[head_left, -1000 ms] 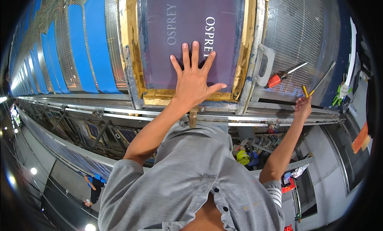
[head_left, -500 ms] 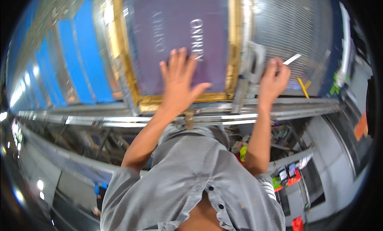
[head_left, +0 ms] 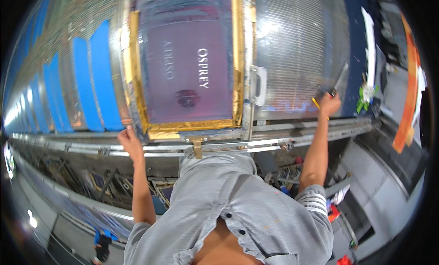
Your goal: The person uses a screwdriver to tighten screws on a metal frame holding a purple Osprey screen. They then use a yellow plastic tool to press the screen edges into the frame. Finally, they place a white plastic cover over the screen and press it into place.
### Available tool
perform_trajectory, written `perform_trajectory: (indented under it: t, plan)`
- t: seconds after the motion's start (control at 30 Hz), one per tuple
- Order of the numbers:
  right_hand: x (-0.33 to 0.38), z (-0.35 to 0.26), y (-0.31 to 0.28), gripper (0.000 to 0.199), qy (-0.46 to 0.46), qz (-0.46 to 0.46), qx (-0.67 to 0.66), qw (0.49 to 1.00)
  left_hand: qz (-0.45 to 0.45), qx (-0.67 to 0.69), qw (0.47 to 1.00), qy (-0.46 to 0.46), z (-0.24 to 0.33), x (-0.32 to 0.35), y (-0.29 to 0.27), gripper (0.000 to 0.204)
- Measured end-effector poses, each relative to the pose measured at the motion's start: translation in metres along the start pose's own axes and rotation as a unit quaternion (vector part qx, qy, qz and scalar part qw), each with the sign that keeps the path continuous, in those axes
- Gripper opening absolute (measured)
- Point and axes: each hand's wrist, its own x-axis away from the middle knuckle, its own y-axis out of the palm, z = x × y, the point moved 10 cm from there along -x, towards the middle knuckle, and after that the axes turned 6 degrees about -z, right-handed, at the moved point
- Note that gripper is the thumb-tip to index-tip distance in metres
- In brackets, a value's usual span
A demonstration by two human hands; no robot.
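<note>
The left hand (head_left: 129,144) grips the lower-left corner of the purple-meshed, yellow-taped printing screen frame (head_left: 187,70), whose long axis runs away from the person. The right hand (head_left: 328,104), well right, clutches a flat metal scraper (head_left: 339,80).

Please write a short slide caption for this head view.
Left hand grips screen-printing frame corner; right hand holds a flat tool.

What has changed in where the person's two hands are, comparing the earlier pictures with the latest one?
The left hand left the purple mesh of the printing screen and moved to its lower left corner, at the frame edge. The right hand swung out to the right, away from the white handle, and grips a thin tool. The screen stayed lying on the long table.
</note>
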Motion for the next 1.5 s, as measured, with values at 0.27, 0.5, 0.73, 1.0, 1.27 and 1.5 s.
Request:
perform_trajectory:
  t: [0.27, 0.5, 0.73, 1.0, 1.27, 1.5]
  plan:
    - [0.067, -0.089, -0.031, 0.048, -0.093, -0.020, -0.278, 0.956, 0.041, -0.130, 0.983, 0.125, 0.038, 0.052, -0.007, 0.044]
    - [0.197, -0.281, -0.024, 0.037, 0.027, -0.433, -0.501, 0.749, 0.004, 0.005, 0.999, -0.034, 0.012, 0.061, -0.008, 0.061]
    - [0.149, -0.244, -0.057, 0.015, 0.038, -0.391, -0.551, 0.736, -0.046, 0.083, 0.994, -0.063, 0.045, 0.098, -0.013, 0.066]
    - [-0.098, -0.036, -0.063, 0.031, 0.033, -0.265, -0.421, 0.867, -0.458, 0.077, 0.877, 0.120, 0.205, 0.261, 0.157, 0.061]
    - [-0.173, 0.111, -0.055, 0.032, 0.042, -0.232, -0.362, 0.902, -0.649, 0.072, 0.744, 0.143, 0.228, 0.359, 0.271, 0.075]
    - [-0.205, 0.129, -0.003, 0.029, 0.015, -0.263, -0.312, 0.913, -0.693, 0.075, 0.713, 0.069, 0.233, 0.365, 0.290, 0.084]
